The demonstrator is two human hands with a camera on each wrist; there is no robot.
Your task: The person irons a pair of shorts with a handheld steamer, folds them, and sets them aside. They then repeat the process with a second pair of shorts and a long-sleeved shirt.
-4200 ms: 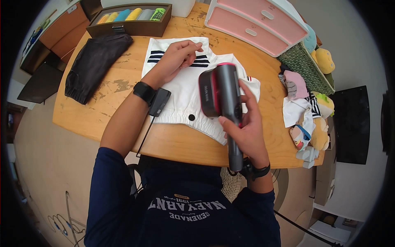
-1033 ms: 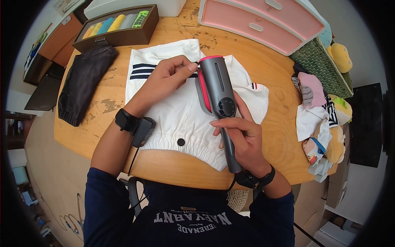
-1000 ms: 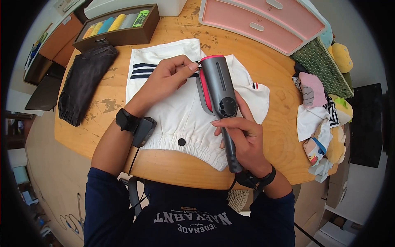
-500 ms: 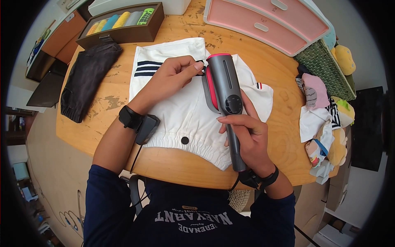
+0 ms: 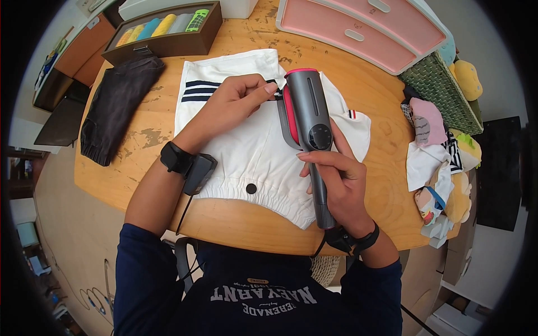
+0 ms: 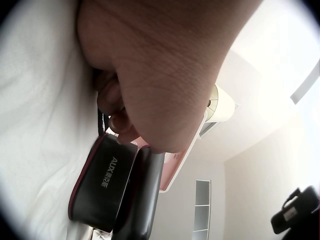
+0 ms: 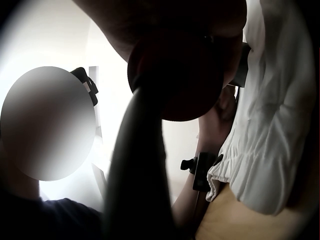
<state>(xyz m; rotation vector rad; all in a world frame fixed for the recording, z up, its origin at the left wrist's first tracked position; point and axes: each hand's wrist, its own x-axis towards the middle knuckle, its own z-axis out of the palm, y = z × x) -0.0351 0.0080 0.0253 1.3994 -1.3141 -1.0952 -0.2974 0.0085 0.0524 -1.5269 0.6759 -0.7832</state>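
White elastic-waist shorts (image 5: pixel 263 151) with dark stripes and a black button lie on the wooden table, waistband toward the person. My right hand (image 5: pixel 343 182) grips the handle of a grey handheld garment steamer (image 5: pixel 305 103) with pink trim. Its head hangs over the shorts, plate side turned left, and its black side (image 6: pixel 107 182) shows in the left wrist view. At the stripes, right by the steamer head, my left hand (image 5: pixel 241 101) pinches the shorts' fabric between thumb and curled fingers. In the right wrist view the steamer's handle end and cord (image 7: pixel 142 165) are in dark silhouette.
Folded dark trousers (image 5: pixel 120 103) lie at left. Behind stand a brown box (image 5: pixel 168 47) of rolled cloths and a pink drawer unit (image 5: pixel 336 31). A green woven basket (image 5: pixel 440 92) and a heap of small clothes (image 5: pixel 428 162) sit at right.
Since the oldest frame, the steamer has turned its control side up, and the left fingers have closed on the striped fabric. Over the last second, steamer and left hand shift slightly right.
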